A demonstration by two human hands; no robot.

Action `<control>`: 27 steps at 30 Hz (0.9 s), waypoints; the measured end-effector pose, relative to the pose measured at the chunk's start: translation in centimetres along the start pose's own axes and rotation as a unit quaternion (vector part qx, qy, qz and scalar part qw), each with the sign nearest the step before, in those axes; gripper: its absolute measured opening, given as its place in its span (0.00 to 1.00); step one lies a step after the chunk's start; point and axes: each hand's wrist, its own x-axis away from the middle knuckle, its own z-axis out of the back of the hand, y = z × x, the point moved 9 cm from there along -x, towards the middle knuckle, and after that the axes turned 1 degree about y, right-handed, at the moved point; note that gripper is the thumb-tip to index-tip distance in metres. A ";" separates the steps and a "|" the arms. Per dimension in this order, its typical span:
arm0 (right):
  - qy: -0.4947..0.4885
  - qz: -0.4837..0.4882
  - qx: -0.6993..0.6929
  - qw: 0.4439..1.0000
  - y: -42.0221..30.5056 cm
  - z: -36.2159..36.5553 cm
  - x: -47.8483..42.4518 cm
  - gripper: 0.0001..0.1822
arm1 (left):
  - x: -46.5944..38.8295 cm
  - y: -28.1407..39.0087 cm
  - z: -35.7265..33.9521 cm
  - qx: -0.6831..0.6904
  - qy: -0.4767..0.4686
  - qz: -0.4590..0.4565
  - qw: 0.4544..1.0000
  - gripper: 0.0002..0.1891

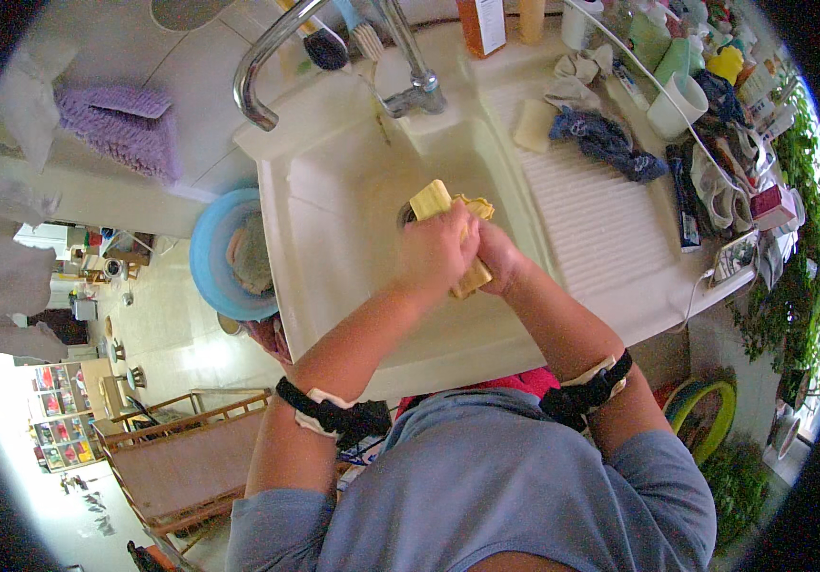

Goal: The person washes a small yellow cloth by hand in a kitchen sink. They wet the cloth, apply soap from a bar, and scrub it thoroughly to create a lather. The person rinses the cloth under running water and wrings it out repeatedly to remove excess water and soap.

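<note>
Both of my hands are together over the white sink basin (338, 236), close above its drain. Clasped between them is a pale yellow item (430, 200), a folded cloth or a sponge; the fingers cover its middle. One end sticks out above the hands and another below them, and a wavy-edged part shows beside the knuckles. My left hand (438, 247) wraps around the item from the left and looks slightly blurred. My right hand (501, 259) grips from the right, partly behind the left. The chrome faucet (256, 93) arches over the basin's far left, with no water seen running.
Right of the basin, a ribbed drainboard (588, 214) carries a dark blue cloth (606, 143), a yellow bar (535, 125) and a white cup (678, 107). A phone (735, 256) with a cable sits near the edge. A blue tub (227, 250) stands left of the sink.
</note>
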 end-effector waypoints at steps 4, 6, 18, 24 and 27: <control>-0.067 0.011 0.024 0.997 -1.2 -3.5 1.6 0.24 | -4.1 -5.5 2.1 -0.033 0.077 0.089 0.993 0.11; -0.061 0.009 0.021 0.998 -1.5 -4.0 2.0 0.24 | -4.6 -5.8 2.7 -0.067 0.081 0.100 0.989 0.11; -0.109 0.002 0.037 0.993 -1.2 -4.0 1.7 0.25 | -4.1 -5.3 2.9 -0.008 0.044 0.131 0.990 0.15; -0.186 -0.005 0.081 0.979 -1.5 -5.9 2.3 0.27 | -4.3 -10.4 1.4 0.297 -0.104 0.309 0.898 0.17; -0.179 0.005 0.128 0.976 -1.7 -5.7 2.5 0.27 | -3.9 -9.6 0.2 0.315 -0.180 0.328 0.872 0.15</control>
